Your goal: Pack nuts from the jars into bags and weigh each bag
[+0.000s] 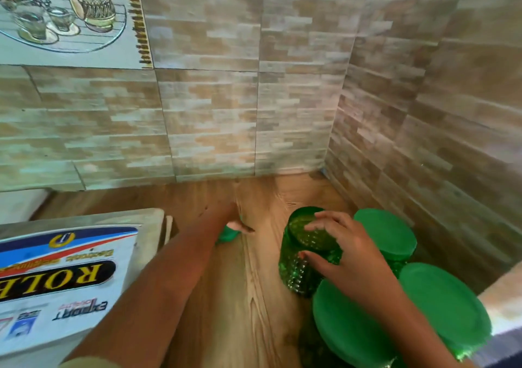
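Observation:
An open green glass jar (299, 257) with a bumpy surface stands on the wooden table (240, 297). My right hand (347, 254) grips it from the right, fingers over its rim and thumb on its side. Its contents show only as a green blur inside. My left hand (234, 220) reaches far across the table and holds a small green lid (227, 235) down at the tabletop; the hand is blurred and covers most of the lid. Three more green jars with lids on stand at the right: one behind (387, 235), one in front (356, 322) and one at the far right (446, 302).
A white printed box (56, 285) lies on a pale board (149, 223) at the left edge. Tiled walls (282, 113) close the table in at the back and right, meeting in a corner behind the jars. Bare wood lies between my arms.

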`<control>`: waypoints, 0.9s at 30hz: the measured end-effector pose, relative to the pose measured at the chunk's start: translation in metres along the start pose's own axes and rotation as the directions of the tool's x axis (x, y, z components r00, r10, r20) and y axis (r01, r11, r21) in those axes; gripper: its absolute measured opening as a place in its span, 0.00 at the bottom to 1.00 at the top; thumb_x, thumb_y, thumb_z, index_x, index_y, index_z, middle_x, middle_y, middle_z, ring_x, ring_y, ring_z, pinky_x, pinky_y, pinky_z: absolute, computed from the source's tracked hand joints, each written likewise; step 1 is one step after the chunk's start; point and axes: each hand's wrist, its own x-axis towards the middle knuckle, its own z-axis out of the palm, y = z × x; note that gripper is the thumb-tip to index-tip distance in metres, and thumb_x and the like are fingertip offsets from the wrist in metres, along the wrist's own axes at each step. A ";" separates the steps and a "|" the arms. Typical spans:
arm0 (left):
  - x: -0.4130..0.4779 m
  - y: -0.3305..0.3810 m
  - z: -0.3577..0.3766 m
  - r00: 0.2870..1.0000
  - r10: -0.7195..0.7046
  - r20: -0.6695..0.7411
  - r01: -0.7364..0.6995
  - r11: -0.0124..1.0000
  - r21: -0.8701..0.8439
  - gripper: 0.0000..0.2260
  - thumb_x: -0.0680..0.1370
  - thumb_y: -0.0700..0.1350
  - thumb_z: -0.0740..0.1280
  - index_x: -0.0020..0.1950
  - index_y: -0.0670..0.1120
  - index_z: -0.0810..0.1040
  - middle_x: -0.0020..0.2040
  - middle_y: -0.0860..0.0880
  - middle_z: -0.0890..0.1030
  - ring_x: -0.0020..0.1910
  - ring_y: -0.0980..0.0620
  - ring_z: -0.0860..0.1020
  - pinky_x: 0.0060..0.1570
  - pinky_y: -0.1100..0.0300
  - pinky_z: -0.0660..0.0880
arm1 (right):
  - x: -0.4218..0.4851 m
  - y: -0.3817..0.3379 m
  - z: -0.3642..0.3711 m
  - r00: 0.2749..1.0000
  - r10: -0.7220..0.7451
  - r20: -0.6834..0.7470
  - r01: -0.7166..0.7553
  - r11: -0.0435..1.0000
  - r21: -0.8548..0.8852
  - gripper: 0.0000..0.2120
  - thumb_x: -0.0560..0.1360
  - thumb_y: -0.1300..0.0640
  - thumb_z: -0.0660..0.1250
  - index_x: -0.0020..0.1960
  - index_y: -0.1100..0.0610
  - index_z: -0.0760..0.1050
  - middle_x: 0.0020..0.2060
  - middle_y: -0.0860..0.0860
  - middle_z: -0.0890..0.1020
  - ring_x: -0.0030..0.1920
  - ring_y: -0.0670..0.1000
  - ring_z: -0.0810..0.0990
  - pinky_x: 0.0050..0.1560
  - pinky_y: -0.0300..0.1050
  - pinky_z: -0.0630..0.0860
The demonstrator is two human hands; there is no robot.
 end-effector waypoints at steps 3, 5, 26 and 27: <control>0.004 -0.002 0.006 0.999 -0.016 -0.049 0.017 1.000 0.018 0.46 0.66 0.63 0.72 0.75 0.45 0.57 0.73 0.42 0.64 0.70 0.41 0.64 0.67 0.47 0.65 | 0.004 0.014 -0.005 0.999 -0.019 0.044 0.018 1.000 0.016 0.18 0.68 0.47 0.73 0.56 0.43 0.75 0.58 0.37 0.68 0.62 0.41 0.65 0.64 0.36 0.59; 0.004 -0.001 0.005 0.998 -0.025 -0.053 0.026 1.000 0.011 0.43 0.67 0.60 0.73 0.75 0.46 0.58 0.73 0.43 0.64 0.70 0.42 0.64 0.65 0.47 0.65 | 0.005 0.020 -0.006 0.998 -0.023 0.067 0.021 1.000 0.018 0.19 0.68 0.47 0.72 0.58 0.43 0.74 0.58 0.36 0.66 0.62 0.40 0.64 0.64 0.36 0.59; -0.123 0.116 -0.025 0.714 0.650 -0.261 -0.630 0.759 0.165 0.36 0.69 0.62 0.69 0.73 0.54 0.61 0.76 0.51 0.57 0.73 0.46 0.58 0.71 0.48 0.56 | -0.001 0.047 -0.025 0.990 0.113 0.086 -0.107 0.991 -0.076 0.17 0.76 0.64 0.63 0.64 0.59 0.73 0.63 0.54 0.74 0.63 0.53 0.72 0.62 0.40 0.64; -0.122 0.115 -0.022 0.705 0.657 -0.268 -0.636 0.752 0.173 0.35 0.70 0.62 0.68 0.73 0.54 0.61 0.76 0.51 0.56 0.74 0.46 0.57 0.72 0.47 0.54 | -0.001 0.046 -0.026 0.990 0.110 0.085 -0.103 0.991 -0.084 0.17 0.76 0.64 0.62 0.64 0.59 0.73 0.63 0.53 0.74 0.63 0.52 0.72 0.62 0.40 0.64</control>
